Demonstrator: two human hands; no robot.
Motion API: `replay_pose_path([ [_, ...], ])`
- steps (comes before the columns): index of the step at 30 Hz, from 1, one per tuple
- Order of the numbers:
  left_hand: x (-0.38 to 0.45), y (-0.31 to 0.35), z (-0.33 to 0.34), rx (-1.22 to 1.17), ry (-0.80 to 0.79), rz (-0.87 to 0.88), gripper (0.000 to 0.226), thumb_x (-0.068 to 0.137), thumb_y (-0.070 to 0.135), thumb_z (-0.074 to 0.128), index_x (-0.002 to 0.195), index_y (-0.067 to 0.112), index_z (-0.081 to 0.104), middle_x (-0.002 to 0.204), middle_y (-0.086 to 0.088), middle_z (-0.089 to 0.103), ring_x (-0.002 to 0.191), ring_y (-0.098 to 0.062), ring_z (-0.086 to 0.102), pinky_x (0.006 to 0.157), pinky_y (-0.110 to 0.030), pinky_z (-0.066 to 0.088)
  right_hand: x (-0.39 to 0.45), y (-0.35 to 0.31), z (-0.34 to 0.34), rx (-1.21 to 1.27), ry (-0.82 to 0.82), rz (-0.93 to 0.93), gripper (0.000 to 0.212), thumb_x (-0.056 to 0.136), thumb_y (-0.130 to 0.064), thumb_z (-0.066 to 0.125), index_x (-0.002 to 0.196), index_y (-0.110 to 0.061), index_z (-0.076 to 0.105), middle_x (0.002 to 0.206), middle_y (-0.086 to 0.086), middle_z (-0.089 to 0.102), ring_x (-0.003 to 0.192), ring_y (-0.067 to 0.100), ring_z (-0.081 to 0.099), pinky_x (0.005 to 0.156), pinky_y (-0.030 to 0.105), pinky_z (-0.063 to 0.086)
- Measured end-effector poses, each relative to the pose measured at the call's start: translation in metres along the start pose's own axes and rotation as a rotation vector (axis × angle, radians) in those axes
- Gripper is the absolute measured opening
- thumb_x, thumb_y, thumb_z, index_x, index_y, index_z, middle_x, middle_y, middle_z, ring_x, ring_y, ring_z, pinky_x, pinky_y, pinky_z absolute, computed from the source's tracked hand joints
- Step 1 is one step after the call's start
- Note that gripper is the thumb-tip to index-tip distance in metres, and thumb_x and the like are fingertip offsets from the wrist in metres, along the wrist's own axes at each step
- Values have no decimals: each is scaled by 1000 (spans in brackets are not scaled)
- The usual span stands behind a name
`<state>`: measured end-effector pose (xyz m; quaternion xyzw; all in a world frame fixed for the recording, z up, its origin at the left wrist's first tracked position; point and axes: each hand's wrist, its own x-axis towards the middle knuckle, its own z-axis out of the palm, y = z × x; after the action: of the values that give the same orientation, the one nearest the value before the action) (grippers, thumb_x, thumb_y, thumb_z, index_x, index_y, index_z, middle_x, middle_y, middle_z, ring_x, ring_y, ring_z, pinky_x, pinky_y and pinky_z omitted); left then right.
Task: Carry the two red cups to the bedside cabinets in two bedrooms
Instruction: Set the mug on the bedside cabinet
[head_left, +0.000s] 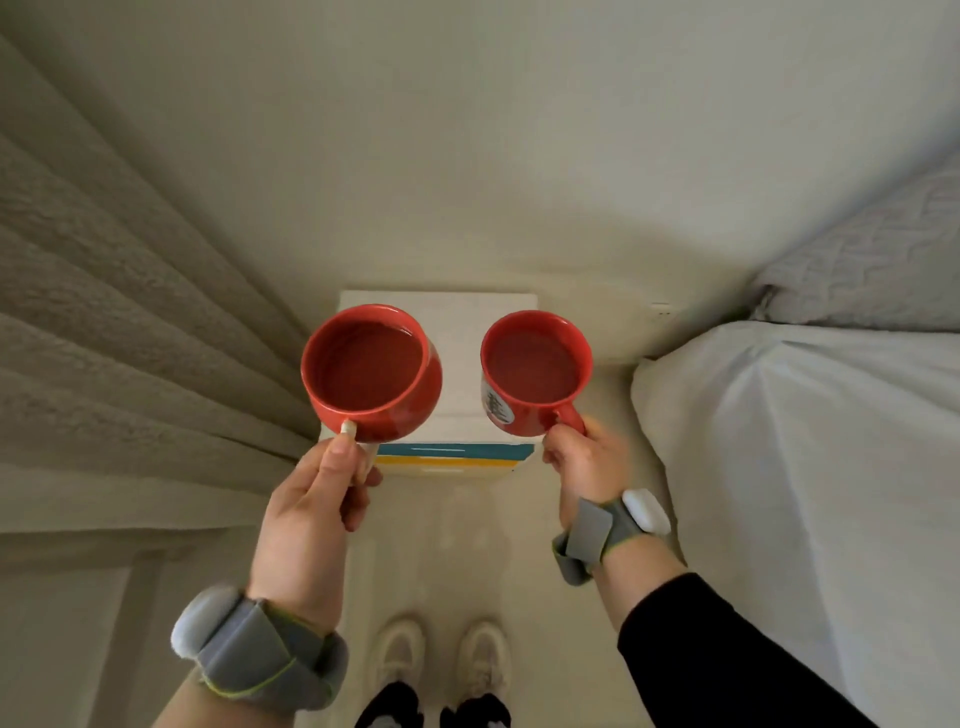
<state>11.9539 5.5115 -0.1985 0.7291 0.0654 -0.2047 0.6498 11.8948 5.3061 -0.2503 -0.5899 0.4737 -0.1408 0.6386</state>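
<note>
Red glaze on both cups, inside too, so whether either holds liquid is hard to tell. Left cup (371, 364): its handle is mostly hidden by the left hand (311, 499), whose fingers pinch it. Right cup (535, 371): white label on the side, unreadable; right hand (584, 462) fingers curl around its handle. Both cups are held above the white bedside cabinet (457, 322), its top partly covered by them. Curtain (130, 338) close on the left, bed (805, 441) on the right; narrow floor strip between, shoes (441, 660) on it.
</note>
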Motion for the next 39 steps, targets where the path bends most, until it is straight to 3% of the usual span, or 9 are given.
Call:
replay_pose_path([
  [8,27,-38,-3,-26,56,-29,35,78,51,50,61,21,59,64,-2,58,57,-19,37,56,-35,28,58,54,29,27,21,63,23,62,1,55,46,-13,46,43,-2,38,38,6,31,41,18,27],
  [13,47,-52,-2,-46,55,-50,34,81,46,49,61,22,62,64,-4,58,56,-17,36,56,-34,29,83,80,44,41,37,94,6,52,-12,54,49,-11,48,48,3,39,43,11,34,42,20,29],
  [18,64,-58,-2,-39,35,-36,33,87,42,50,63,23,63,68,-6,57,57,-15,37,56,-30,32,98,94,55,28,36,115,6,53,-13,54,51,-9,50,52,7,42,51,17,36,49,27,29],
  [23,74,-59,-2,-13,17,-57,34,77,51,51,61,23,61,66,-4,58,59,-18,38,59,-36,30,106,100,62,54,50,125,9,53,-14,53,57,-5,52,56,10,43,51,17,35,48,27,29],
  [32,76,-59,1,8,-35,-54,37,72,57,51,59,24,61,67,-8,54,59,-19,38,59,-37,31,115,111,68,47,43,142,8,56,-11,54,49,-11,49,52,7,42,56,21,38,54,31,29],
  [36,72,-58,4,-22,-47,-44,35,72,55,52,58,24,60,67,-9,54,60,-20,38,58,-37,29,113,113,65,12,21,176,18,66,-1,59,52,-11,54,56,9,44,55,22,37,53,32,31],
  [39,68,-56,6,-14,-50,-40,36,72,56,52,61,23,62,70,-13,53,59,-19,38,58,-36,29,109,113,62,-47,9,196,20,77,-4,60,62,-16,59,71,19,58,60,26,46,60,37,36],
])
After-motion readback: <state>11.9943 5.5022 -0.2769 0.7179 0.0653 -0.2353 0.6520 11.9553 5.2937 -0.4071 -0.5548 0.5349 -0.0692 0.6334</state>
